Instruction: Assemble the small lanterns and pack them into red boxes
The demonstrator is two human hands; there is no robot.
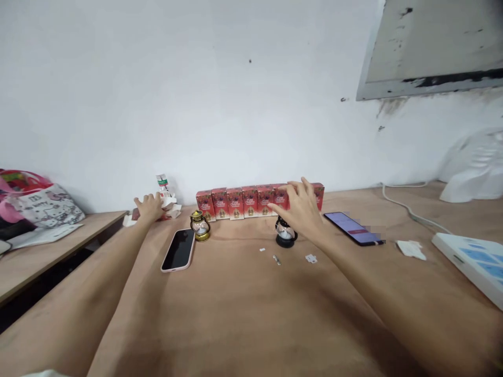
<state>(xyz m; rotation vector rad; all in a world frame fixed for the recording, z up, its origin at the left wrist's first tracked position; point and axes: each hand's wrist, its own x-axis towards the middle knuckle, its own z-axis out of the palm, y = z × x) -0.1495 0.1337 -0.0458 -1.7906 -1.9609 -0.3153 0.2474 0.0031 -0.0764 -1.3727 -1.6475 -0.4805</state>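
Apart: left hand [149, 208] by paper [175, 210], right hand [303, 210] at black lantern [285, 239]

left lantern [200, 229]: between left phone [178, 251] and right lantern [285, 237] | boxes [250, 202]: behind both

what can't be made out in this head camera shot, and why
- Black lantern's top, head view: hidden by the right hand, so gripped or merely touched is unclear.
- Left hand's contact with the crumpled scraps, head view: the hand itself hides it.
- Small print on the red boxes, head view: too small, blurred.
- White-and-blue object, head view: cut off by right edge.
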